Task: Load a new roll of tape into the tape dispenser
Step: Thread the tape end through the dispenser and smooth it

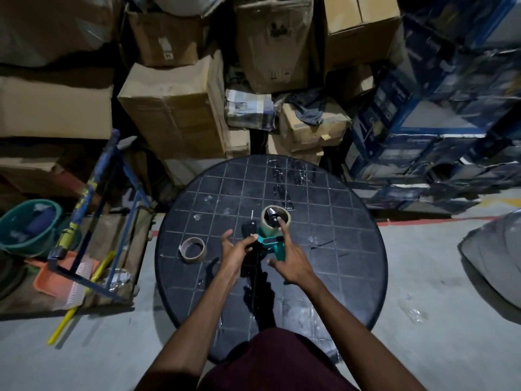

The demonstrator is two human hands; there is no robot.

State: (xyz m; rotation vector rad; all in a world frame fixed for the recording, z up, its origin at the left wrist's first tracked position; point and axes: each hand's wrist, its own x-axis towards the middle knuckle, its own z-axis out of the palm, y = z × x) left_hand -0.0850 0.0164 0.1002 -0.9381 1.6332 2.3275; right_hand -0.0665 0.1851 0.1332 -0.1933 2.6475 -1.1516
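Observation:
A green tape dispenser (pixel 270 241) is held just above the round black table (pixel 352 249), near its middle. A clear tape roll (pixel 267 224) sits on the dispenser's black hub. My left hand (pixel 236 251) pinches the dispenser's black front part with thumb and fingers. My right hand (pixel 291 262) lies over the green handle, its index finger stretched out and pressing on the hub inside the roll. A second, brownish tape roll (pixel 193 248) lies flat on the table, left of my left hand and apart from it.
Stacked cardboard boxes (pixel 174 108) stand behind the table, blue printed cartons (pixel 423 131) at the right. A blue metal trolley (pixel 98 221), a green basket (pixel 28 224) and an orange dustpan (pixel 56 277) sit on the floor at the left. Bits of tape stick to the tabletop.

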